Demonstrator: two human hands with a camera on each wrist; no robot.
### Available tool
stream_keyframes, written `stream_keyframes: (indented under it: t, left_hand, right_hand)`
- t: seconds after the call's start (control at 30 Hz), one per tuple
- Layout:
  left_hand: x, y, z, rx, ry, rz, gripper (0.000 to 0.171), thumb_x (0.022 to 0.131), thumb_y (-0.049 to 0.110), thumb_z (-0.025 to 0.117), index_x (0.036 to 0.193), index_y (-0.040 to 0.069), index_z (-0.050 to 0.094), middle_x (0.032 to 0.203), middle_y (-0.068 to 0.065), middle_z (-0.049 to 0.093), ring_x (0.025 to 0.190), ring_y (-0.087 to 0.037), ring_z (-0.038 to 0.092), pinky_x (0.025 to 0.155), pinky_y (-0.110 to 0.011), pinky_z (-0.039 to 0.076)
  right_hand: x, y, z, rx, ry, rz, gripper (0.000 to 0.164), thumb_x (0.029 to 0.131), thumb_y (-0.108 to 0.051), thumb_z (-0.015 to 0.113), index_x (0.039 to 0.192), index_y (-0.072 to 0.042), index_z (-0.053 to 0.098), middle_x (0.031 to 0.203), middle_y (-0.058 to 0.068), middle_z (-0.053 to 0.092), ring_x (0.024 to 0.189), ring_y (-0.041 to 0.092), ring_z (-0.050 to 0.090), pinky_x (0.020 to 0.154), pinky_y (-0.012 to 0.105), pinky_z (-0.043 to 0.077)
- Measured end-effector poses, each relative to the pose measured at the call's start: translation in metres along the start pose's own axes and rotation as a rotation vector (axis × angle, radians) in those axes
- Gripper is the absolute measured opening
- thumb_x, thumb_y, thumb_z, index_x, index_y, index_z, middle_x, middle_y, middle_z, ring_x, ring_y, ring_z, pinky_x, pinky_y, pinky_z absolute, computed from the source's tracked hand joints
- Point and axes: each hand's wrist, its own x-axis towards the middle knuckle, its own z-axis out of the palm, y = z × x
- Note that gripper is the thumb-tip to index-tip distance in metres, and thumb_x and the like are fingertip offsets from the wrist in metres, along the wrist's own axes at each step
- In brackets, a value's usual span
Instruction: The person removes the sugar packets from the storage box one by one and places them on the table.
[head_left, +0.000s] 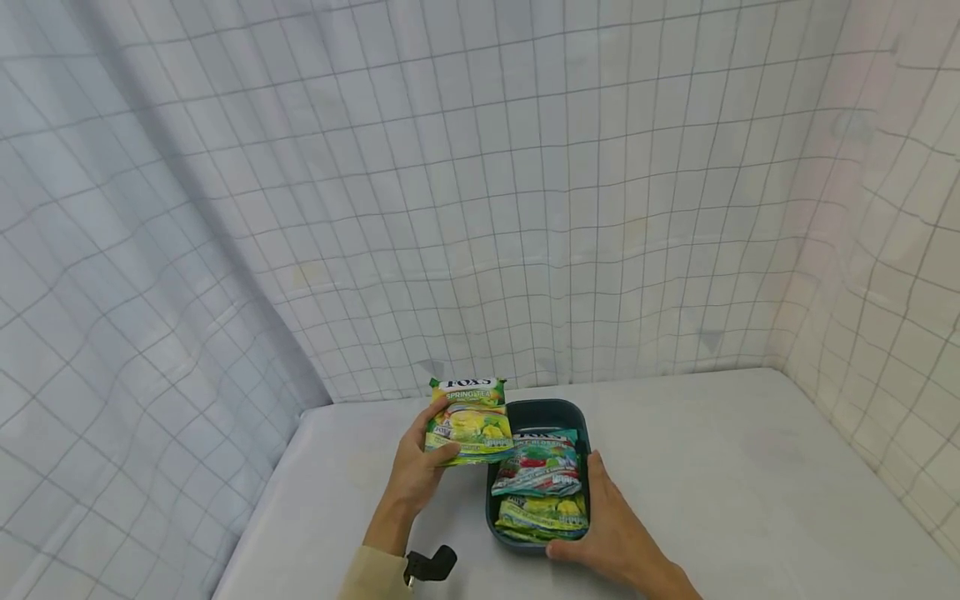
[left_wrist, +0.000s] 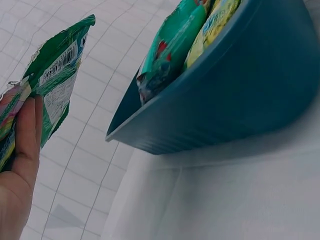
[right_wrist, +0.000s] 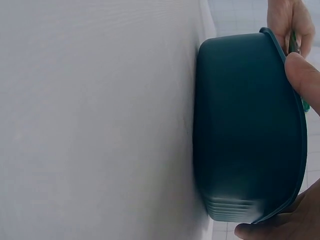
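My left hand point(head_left: 417, 468) grips a green and yellow candy bag point(head_left: 474, 427), printed FOX'S SPRING TEA, with the thumb across its front. The bag hangs over the left rim of a dark teal plastic tub point(head_left: 546, 408); in the left wrist view the barcoded back of the candy bag point(left_wrist: 59, 75) shows. At the tub's near right corner, my right hand point(head_left: 618, 533) holds it, thumb by the near rim and fingers along the right wall. Inside lie a teal and red candy bag point(head_left: 538, 467) and, nearer me, yellow-green candy bagging point(head_left: 542, 513), partly covered.
The tub stands on a white cloth-covered table point(head_left: 720, 483). White grid-patterned sheets point(head_left: 525, 208) hang behind the table and along both sides. A black strap mount point(head_left: 431, 564) sits on my left wrist.
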Motion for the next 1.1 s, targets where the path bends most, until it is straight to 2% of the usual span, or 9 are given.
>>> stream_keyframes:
  t: [0.27, 0.5, 0.77, 1.1]
  left_hand:
    - [-0.005, 0.001, -0.017, 0.008, 0.036, 0.012, 0.085, 0.088, -0.023, 0.055, 0.161, 0.007, 0.025, 0.160, -0.023, 0.020, 0.129, -0.030, 0.048, 0.096, -0.030, 0.052]
    - [-0.006, 0.000, -0.030, -0.012, 0.052, -0.007, 0.085, 0.086, -0.025, 0.054, 0.160, 0.009, 0.028, 0.161, -0.018, 0.022, 0.131, -0.031, 0.046, 0.097, -0.030, 0.052]
    - [-0.014, -0.015, -0.044, 0.001, 0.054, -0.063, 0.086, 0.086, -0.025, 0.052, 0.161, 0.008, 0.027, 0.162, -0.019, 0.020, 0.135, -0.031, 0.043, 0.099, -0.031, 0.051]
    - [-0.017, -0.031, -0.054, 0.010, 0.055, -0.076, 0.085, 0.087, -0.023, 0.053, 0.161, 0.007, 0.025, 0.163, -0.022, 0.017, 0.134, -0.029, 0.045, 0.099, -0.031, 0.051]
  right_hand:
    - [0.000, 0.002, 0.001, 0.016, -0.004, 0.028, 0.152, 0.060, -0.072, 0.086, 0.161, 0.004, 0.001, 0.166, 0.027, 0.010, 0.149, 0.045, 0.022, 0.114, 0.062, 0.029]
    - [0.003, 0.004, -0.001, -0.003, 0.010, 0.002, 0.152, 0.060, -0.075, 0.085, 0.161, 0.005, 0.004, 0.164, 0.029, 0.017, 0.148, 0.045, 0.026, 0.114, 0.061, 0.030]
    - [0.003, 0.003, -0.001, -0.030, 0.020, -0.005, 0.152, 0.057, -0.077, 0.084, 0.160, 0.007, 0.010, 0.161, 0.029, 0.025, 0.144, 0.045, 0.033, 0.112, 0.060, 0.034]
    - [0.002, 0.003, -0.004, -0.021, 0.014, -0.006, 0.150, 0.058, -0.076, 0.085, 0.160, 0.006, 0.012, 0.162, 0.027, 0.026, 0.144, 0.043, 0.035, 0.111, 0.060, 0.035]
